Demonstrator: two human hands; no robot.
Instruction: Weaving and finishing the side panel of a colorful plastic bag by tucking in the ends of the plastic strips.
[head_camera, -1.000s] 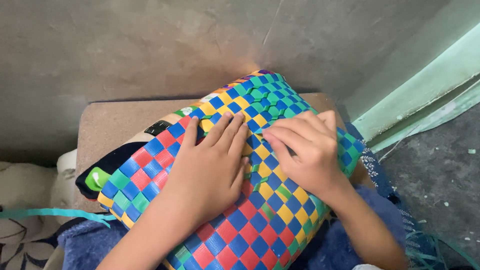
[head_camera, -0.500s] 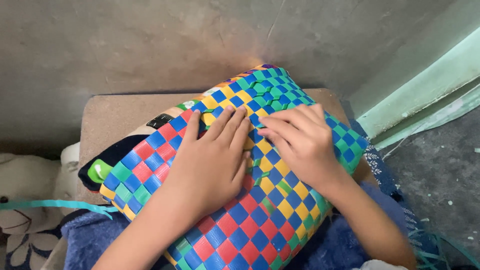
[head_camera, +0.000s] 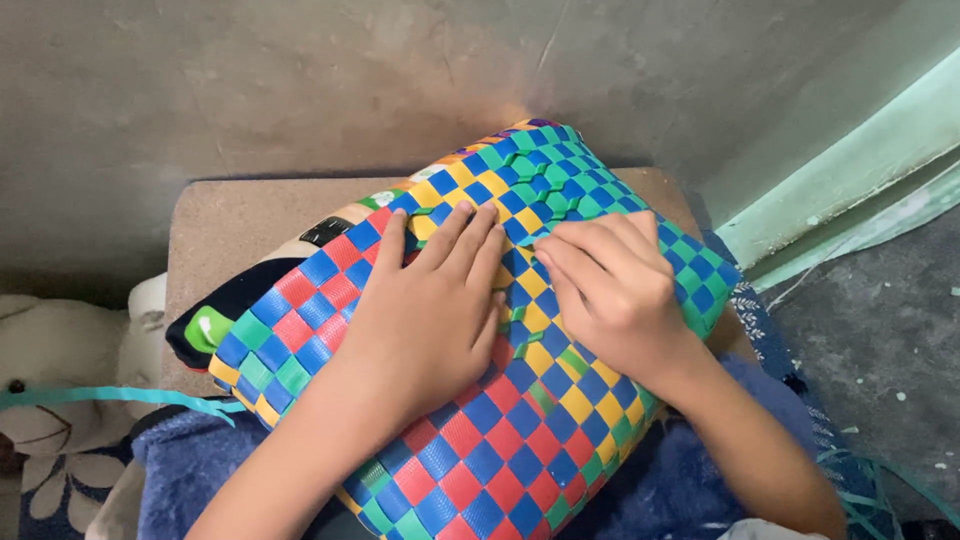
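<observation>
I see both hands flat, fingers spread: left hand (head_camera: 430, 310), right hand (head_camera: 615, 290) on the woven basket (head_camera: 480, 450). Brown board (head_camera: 230, 225) underneath, grey wall (head_camera: 300, 80) at 12 o'clock, green trim (head_camera: 850, 170) at 3.

the woven basket (head_camera: 480, 440) has a checker pattern of small squares: blue with red in the near part, blue with yellow in the middle, blue with green at the far end. the blanket (head_camera: 690, 490) under it is dark blue. the strip (head_camera: 120, 397) is teal. the board (head_camera: 250, 215) is light brown. the wall (head_camera: 300, 80) is grey.
</observation>
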